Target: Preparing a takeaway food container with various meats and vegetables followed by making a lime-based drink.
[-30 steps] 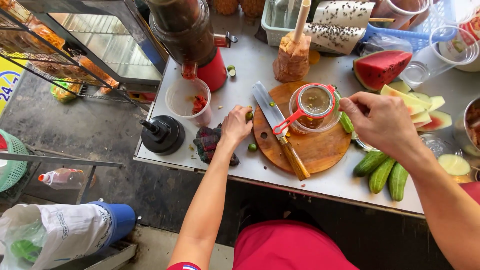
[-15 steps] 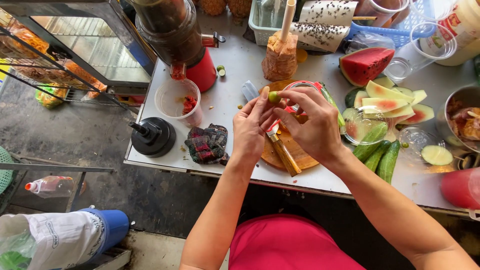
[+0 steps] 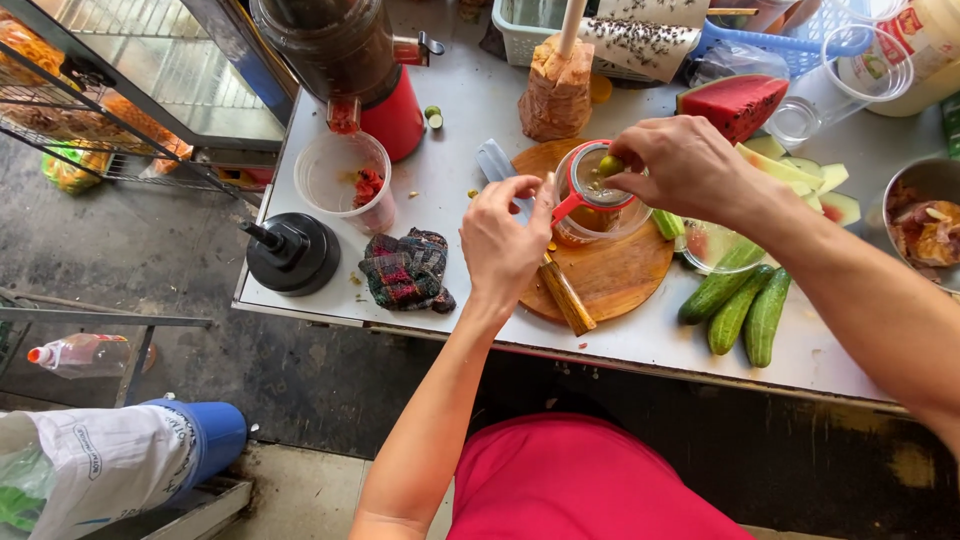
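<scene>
While the right hand [image 3: 685, 165] pinches a small green lime half [image 3: 611, 165] between thumb and fingertips, it holds it right over the red-rimmed strainer [image 3: 600, 180]; fingers curled tight on the fruit, none spread. Strainer sits on top of a clear plastic cup [image 3: 600, 215] with amber liquid and seeds showing inside.

Left hand [image 3: 505, 245] is closed around the strainer's red handle [image 3: 562, 207], thumb and forefinger up against it, other fingers folded in. Grip looks firm; can't tell how far the handle runs into the palm.

Cup stands on a round wooden cutting board [image 3: 610, 275]. Knife with a wooden handle [image 3: 565, 295] lies on the board, mostly hidden under the left hand; blade end pokes out toward the upper left.

Just left of the board: a dark checked cloth [image 3: 405, 270], bunched. Further left, a black round lid with a knob [image 3: 292, 252] and a clear tub [image 3: 345, 180] with red pulp, sitting under the spout of a red-based juicer [image 3: 365, 70].

Right of the board: three cucumbers [image 3: 740, 305] side by side near the counter's front edge, a small glass dish [image 3: 712, 245] partly under the right wrist, pale melon slices [image 3: 800, 180], and a watermelon wedge [image 3: 735, 105] behind them. Brown paper-wrapped bundle with a stick [image 3: 557, 90] stands behind the board. Two lime halves [image 3: 432, 117] lie by the juicer base. All on a grey metal counter [image 3: 460, 130].
</scene>
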